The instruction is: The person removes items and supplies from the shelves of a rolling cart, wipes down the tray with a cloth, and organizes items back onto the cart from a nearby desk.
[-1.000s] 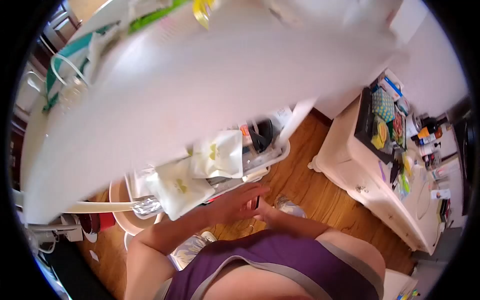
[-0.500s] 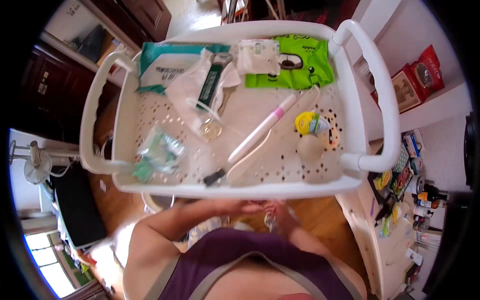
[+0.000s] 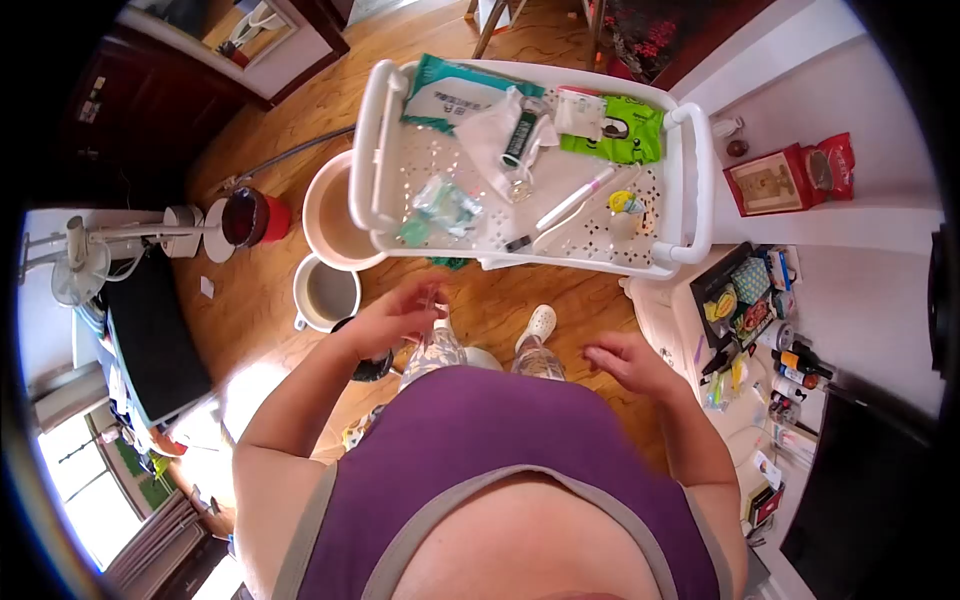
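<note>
My left hand is in the air in front of the body, fingers loosely bent and apart, with nothing seen in it. On the other side my right hand hangs free, its fingers spread a little and holding nothing visible. Both are below the near edge of a white perforated tray with two raised handles. Lying in it are a teal and white packet, a green packet, a small white packet, a dark green tube, a white and pink stick and a clear bag.
Left of the tray stand a pinkish bucket, a smaller white bucket and a red bin on the wooden floor. A cluttered cabinet top runs along the right. A fan is at far left.
My hands were close together just under the tray's near edge; now they are wide apart. The tray appears smaller and farther off, and shifted right in view.
</note>
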